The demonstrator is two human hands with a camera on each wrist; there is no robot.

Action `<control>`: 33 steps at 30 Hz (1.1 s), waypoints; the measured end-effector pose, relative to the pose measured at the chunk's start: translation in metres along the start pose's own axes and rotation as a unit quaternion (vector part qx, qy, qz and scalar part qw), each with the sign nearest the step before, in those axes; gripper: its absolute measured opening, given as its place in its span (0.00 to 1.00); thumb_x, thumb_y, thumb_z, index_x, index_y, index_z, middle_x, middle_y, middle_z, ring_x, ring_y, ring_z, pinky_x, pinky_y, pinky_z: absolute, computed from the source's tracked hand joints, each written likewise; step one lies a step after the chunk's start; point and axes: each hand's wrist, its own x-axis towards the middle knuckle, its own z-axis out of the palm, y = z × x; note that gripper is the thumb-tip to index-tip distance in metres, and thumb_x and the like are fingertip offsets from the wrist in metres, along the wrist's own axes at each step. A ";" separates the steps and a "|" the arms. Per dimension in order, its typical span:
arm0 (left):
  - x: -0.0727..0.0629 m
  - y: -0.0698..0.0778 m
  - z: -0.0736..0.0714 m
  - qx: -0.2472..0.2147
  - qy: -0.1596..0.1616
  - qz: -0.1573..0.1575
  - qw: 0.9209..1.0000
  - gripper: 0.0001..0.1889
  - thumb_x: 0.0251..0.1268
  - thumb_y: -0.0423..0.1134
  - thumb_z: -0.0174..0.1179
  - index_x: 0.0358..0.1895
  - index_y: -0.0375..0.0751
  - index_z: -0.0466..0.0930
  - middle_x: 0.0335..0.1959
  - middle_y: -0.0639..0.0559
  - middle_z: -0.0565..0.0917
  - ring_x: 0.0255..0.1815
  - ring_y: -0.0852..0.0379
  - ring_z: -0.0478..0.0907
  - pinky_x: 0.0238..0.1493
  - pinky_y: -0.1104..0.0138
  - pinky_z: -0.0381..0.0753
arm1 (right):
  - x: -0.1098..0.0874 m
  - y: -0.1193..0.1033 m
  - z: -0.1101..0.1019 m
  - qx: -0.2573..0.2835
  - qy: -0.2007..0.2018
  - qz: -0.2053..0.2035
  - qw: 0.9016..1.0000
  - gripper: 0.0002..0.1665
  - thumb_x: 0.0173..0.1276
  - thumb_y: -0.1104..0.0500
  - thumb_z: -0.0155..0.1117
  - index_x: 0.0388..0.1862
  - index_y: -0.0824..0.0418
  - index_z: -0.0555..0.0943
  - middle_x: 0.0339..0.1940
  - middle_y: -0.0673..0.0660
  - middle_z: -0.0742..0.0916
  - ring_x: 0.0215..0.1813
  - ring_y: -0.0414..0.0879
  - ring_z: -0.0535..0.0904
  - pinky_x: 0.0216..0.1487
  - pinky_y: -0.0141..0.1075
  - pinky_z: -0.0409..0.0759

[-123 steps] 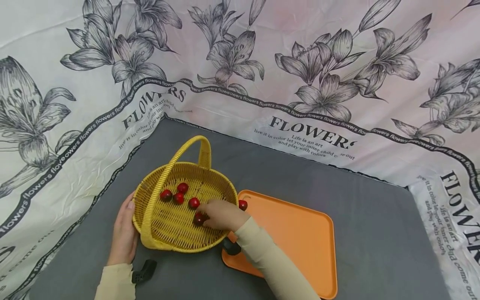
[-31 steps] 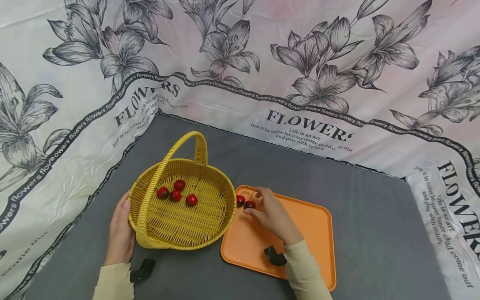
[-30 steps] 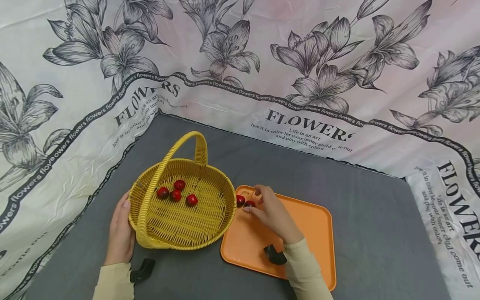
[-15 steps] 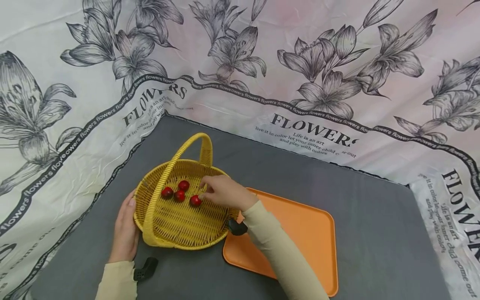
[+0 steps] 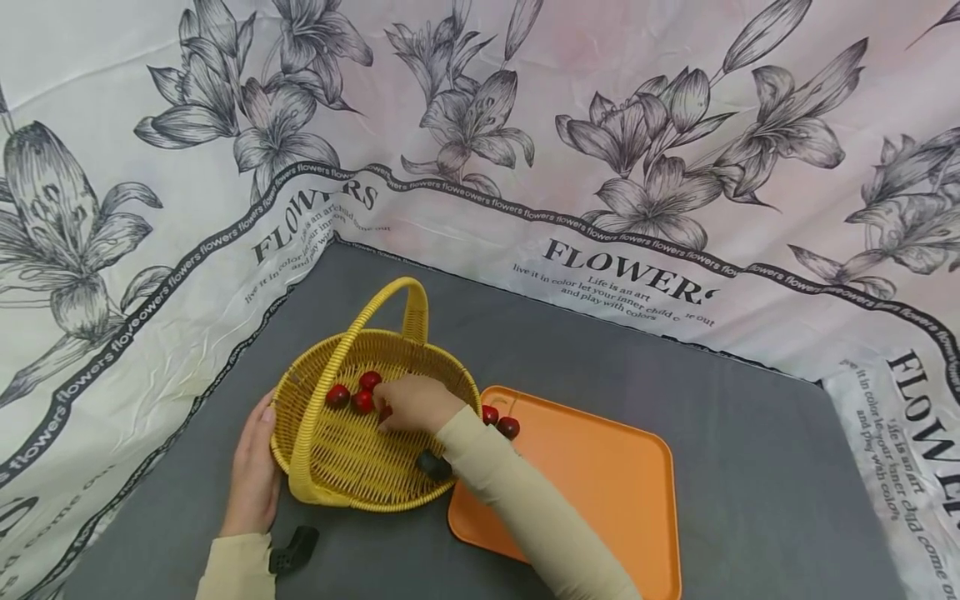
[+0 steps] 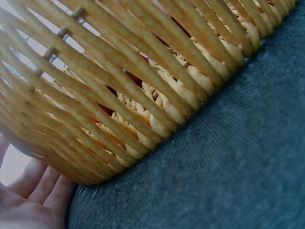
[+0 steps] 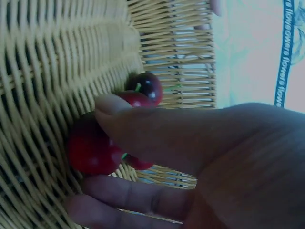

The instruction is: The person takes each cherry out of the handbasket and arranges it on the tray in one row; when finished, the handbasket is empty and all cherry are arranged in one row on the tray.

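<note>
A yellow wicker basket point(image 5: 330, 502) with a tall handle stands on the grey table. My left hand point(image 5: 253, 471) rests against its left side; the left wrist view shows straight fingers point(image 6: 38, 188) by the woven wall. My right hand point(image 5: 420, 402) reaches over the right rim into the basket. In the right wrist view its thumb lies on a red cherry point(image 7: 93, 148) with fingers on the other side, pinching it near the woven bottom. Further cherries point(image 5: 337, 396) sit to the left of that hand inside the basket.
An orange tray point(image 5: 607, 492) lies right of the basket, partly under my right forearm. Two cherries point(image 5: 508, 427) with stems are at its upper left corner, next to the basket rim. Flower-printed cloth point(image 5: 465, 208) borders the table behind and at the sides.
One dark cherry went from basket to tray, where my right hand let it go. The right hand then moved left into the basket and took hold of another cherry. The left hand stays put.
</note>
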 end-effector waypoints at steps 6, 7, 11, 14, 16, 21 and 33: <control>0.000 0.000 0.000 0.004 -0.005 0.004 1.000 0.30 0.76 0.58 0.38 0.76 0.55 0.51 0.74 0.48 0.55 0.69 0.57 0.59 0.55 0.80 0.68 | 0.000 -0.003 0.008 -0.032 0.018 0.020 0.999 0.14 0.63 0.48 0.69 0.28 0.50 0.73 0.21 0.44 0.77 0.24 0.38 0.71 0.25 0.30 0.68; 0.000 0.000 0.000 0.004 -0.005 0.003 1.000 0.30 0.76 0.58 0.38 0.76 0.55 0.51 0.74 0.48 0.55 0.69 0.57 0.59 0.55 0.80 0.68 | 0.000 -0.003 0.009 -0.038 0.018 0.021 0.999 0.14 0.63 0.48 0.69 0.28 0.50 0.73 0.21 0.44 0.77 0.23 0.38 0.71 0.24 0.30 0.68; -0.001 -0.001 0.001 0.003 -0.004 -0.001 1.000 0.30 0.76 0.58 0.38 0.76 0.55 0.51 0.74 0.48 0.55 0.69 0.57 0.59 0.55 0.80 0.68 | -0.004 -0.003 0.009 -0.051 0.021 0.019 0.998 0.15 0.63 0.46 0.68 0.29 0.50 0.73 0.21 0.44 0.76 0.23 0.37 0.71 0.23 0.30 0.69; -0.001 -0.001 0.001 0.001 -0.008 0.001 1.000 0.30 0.76 0.57 0.38 0.76 0.54 0.50 0.74 0.48 0.55 0.70 0.57 0.59 0.55 0.80 0.68 | -0.012 -0.002 0.003 -0.045 0.038 0.000 0.998 0.12 0.64 0.47 0.67 0.31 0.50 0.75 0.23 0.43 0.77 0.24 0.37 0.71 0.24 0.29 0.68; -0.001 0.000 0.001 -0.002 -0.009 0.007 1.000 0.30 0.76 0.57 0.38 0.76 0.53 0.50 0.74 0.47 0.55 0.70 0.57 0.59 0.55 0.80 0.68 | -0.023 -0.002 -0.007 -0.042 0.057 -0.014 0.997 0.10 0.65 0.47 0.67 0.35 0.49 0.76 0.25 0.44 0.77 0.26 0.37 0.70 0.26 0.29 0.68; -0.001 0.000 0.001 -0.010 -0.006 0.017 1.000 0.29 0.77 0.56 0.38 0.76 0.52 0.51 0.74 0.47 0.55 0.68 0.59 0.60 0.55 0.81 0.68 | -0.070 0.006 -0.034 -0.002 0.123 -0.025 0.992 0.15 0.67 0.45 0.63 0.48 0.49 0.78 0.37 0.45 0.79 0.32 0.37 0.73 0.31 0.30 0.71; 0.002 -0.002 0.000 -0.020 -0.007 0.023 1.000 0.28 0.77 0.54 0.38 0.76 0.51 0.52 0.74 0.48 0.56 0.68 0.59 0.60 0.56 0.80 0.69 | -0.186 0.090 -0.002 0.072 0.305 0.057 0.948 0.15 0.62 0.51 0.70 0.46 0.51 0.78 0.35 0.44 0.78 0.36 0.40 0.74 0.34 0.32 0.74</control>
